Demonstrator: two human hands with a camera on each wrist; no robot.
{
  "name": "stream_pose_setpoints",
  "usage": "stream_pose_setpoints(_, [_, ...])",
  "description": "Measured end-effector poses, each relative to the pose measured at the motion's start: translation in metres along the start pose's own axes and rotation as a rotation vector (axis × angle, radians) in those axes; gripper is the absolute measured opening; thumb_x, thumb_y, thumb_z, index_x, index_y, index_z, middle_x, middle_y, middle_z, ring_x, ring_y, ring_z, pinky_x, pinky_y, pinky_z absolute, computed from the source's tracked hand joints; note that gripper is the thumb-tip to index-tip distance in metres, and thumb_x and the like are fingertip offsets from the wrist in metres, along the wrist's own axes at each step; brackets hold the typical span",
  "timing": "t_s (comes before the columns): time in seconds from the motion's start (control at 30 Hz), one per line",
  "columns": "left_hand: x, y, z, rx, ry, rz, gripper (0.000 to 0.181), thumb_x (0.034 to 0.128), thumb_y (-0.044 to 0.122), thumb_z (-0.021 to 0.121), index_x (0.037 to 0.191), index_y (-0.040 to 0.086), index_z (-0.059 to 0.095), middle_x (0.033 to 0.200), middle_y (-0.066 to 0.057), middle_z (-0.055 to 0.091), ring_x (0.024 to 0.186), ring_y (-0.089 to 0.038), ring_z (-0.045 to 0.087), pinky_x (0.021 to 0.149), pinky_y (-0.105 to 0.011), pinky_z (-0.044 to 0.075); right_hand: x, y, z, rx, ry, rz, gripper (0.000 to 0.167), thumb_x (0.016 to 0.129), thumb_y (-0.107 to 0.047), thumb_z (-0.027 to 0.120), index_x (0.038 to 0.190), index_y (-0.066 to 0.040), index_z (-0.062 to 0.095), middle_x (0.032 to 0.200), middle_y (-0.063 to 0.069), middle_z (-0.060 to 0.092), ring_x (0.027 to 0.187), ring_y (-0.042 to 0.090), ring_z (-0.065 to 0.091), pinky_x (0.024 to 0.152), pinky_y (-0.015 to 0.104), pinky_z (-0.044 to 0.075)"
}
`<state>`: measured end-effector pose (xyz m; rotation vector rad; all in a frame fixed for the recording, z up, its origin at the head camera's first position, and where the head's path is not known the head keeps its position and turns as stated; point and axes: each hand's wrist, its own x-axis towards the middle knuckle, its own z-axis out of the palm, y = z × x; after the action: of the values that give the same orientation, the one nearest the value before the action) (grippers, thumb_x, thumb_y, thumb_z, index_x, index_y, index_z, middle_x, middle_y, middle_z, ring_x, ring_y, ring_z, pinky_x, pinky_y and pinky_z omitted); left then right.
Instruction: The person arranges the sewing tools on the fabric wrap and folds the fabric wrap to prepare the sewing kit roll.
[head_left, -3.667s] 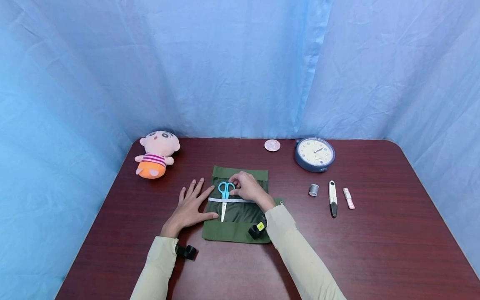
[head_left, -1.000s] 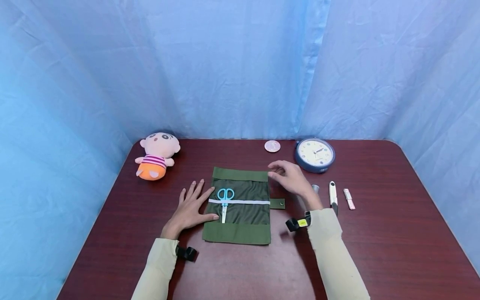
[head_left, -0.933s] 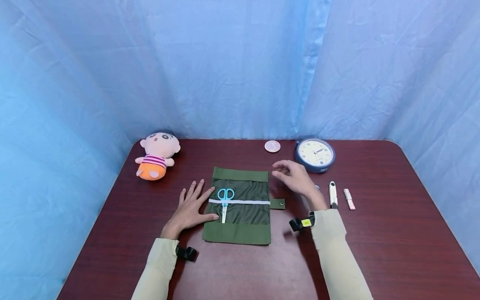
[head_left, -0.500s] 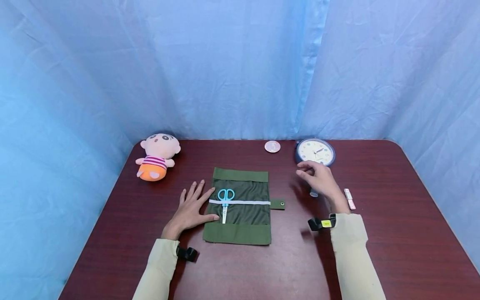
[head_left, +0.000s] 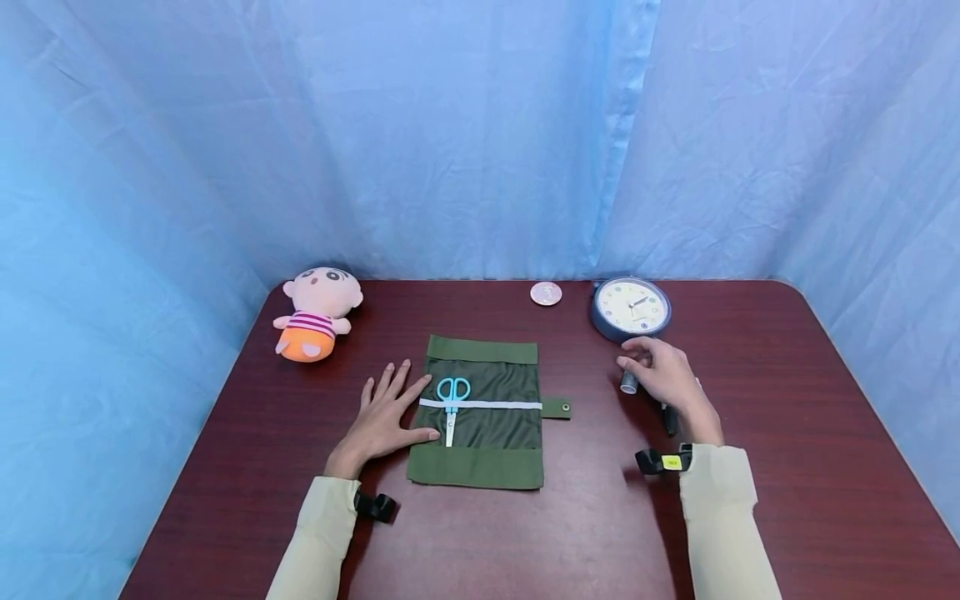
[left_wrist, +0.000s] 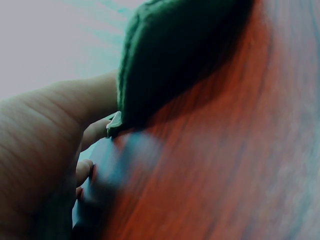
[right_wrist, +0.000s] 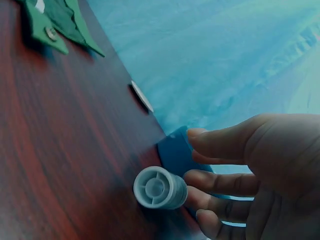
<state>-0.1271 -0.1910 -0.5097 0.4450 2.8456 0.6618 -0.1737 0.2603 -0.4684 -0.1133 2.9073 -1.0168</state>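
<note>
A green fabric roll pouch [head_left: 476, 467] lies unrolled on the table, its snap tab pointing right. Blue-handled scissors [head_left: 450, 408] sit under its white elastic band. My left hand [head_left: 378, 425] rests spread at the pouch's left edge, thumb and index finger on it. At the right, my right hand [head_left: 663, 375] hovers by a grey thread spool [head_left: 628, 383]. In the right wrist view, the spool [right_wrist: 157, 189] stands in front of my fingers, thumb apart from it; whether a fingertip touches it I cannot tell. A utility knife [head_left: 670, 421] is mostly hidden under the right hand.
A blue alarm clock [head_left: 632, 308] lies just beyond my right hand. A round pink-white disc [head_left: 546, 293] is near the back edge. A plush doll [head_left: 311, 312] lies at the back left. Blue curtains [head_left: 465, 142] surround the dark wooden table [head_left: 480, 542].
My right hand has left the scissors under the band and moved right, to the thread spool. The left hand has stayed on the pouch edge.
</note>
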Motion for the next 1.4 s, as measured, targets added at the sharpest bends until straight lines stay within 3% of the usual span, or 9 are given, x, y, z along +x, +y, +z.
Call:
stream_pose_setpoints(0.33, [0.001, 0.001, 0.001, 0.003, -0.009, -0.008, 0.094, 0.0805, 0.059, 0.075, 0.158, 0.023, 0.034, 0.170, -0.016, 0.011, 0.157, -0.043, 0.002, 0.121, -0.071, 0.003, -0.008, 0.005, 0.001, -0.081, -0.042, 0.003, 0.037, 0.096, -0.023, 0.066, 0.125, 0.001, 0.064, 0.105, 0.018, 0.072, 0.086, 0.024, 0.066, 0.077, 0.041, 0.052])
stream_pose_setpoints(0.57, [0.000, 0.001, 0.000, -0.001, -0.003, -0.006, 0.096, 0.0798, 0.058, 0.076, 0.158, 0.023, 0.033, 0.170, -0.016, 0.011, 0.157, -0.043, 0.002, 0.122, -0.070, 0.003, -0.015, 0.000, 0.001, -0.127, -0.022, -0.030, 0.034, 0.094, -0.023, 0.069, 0.117, 0.003, 0.068, 0.105, 0.021, 0.073, 0.092, 0.031, 0.069, 0.084, 0.050, 0.054])
stream_pose_setpoints(0.73, [0.000, 0.001, -0.001, -0.006, 0.005, 0.001, 0.095, 0.0799, 0.058, 0.076, 0.158, 0.023, 0.034, 0.170, -0.016, 0.012, 0.157, -0.043, 0.003, 0.121, -0.071, 0.003, -0.017, -0.003, 0.003, -0.148, -0.015, 0.002, 0.034, 0.093, -0.023, 0.069, 0.113, 0.005, 0.068, 0.105, 0.024, 0.071, 0.096, 0.036, 0.066, 0.088, 0.054, 0.052])
stream_pose_setpoints(0.93, [0.000, 0.001, 0.000, -0.004, -0.005, -0.007, 0.095, 0.0806, 0.058, 0.075, 0.158, 0.024, 0.033, 0.170, -0.015, 0.010, 0.157, -0.042, 0.002, 0.122, -0.070, 0.002, -0.017, -0.003, 0.007, -0.128, -0.019, 0.066, 0.028, 0.092, -0.024, 0.071, 0.102, 0.003, 0.070, 0.095, 0.019, 0.073, 0.089, 0.031, 0.065, 0.084, 0.049, 0.052])
stream_pose_setpoints(1.17, [0.001, 0.001, 0.001, -0.011, 0.004, -0.006, 0.095, 0.0804, 0.059, 0.075, 0.158, 0.024, 0.034, 0.170, -0.015, 0.011, 0.157, -0.042, 0.003, 0.122, -0.070, 0.002, -0.016, -0.001, 0.009, -0.116, 0.012, 0.051, 0.023, 0.091, -0.024, 0.073, 0.092, -0.002, 0.070, 0.086, 0.012, 0.074, 0.083, 0.025, 0.067, 0.080, 0.045, 0.051])
stream_pose_setpoints(1.4, [0.000, 0.000, 0.001, -0.017, -0.003, -0.007, 0.095, 0.0804, 0.060, 0.075, 0.158, 0.024, 0.033, 0.170, -0.014, 0.010, 0.158, -0.042, 0.001, 0.122, -0.070, 0.001, -0.018, 0.001, 0.006, -0.068, -0.040, 0.108, 0.022, 0.093, -0.026, 0.070, 0.093, -0.005, 0.067, 0.084, 0.009, 0.072, 0.077, 0.018, 0.062, 0.068, 0.028, 0.045])
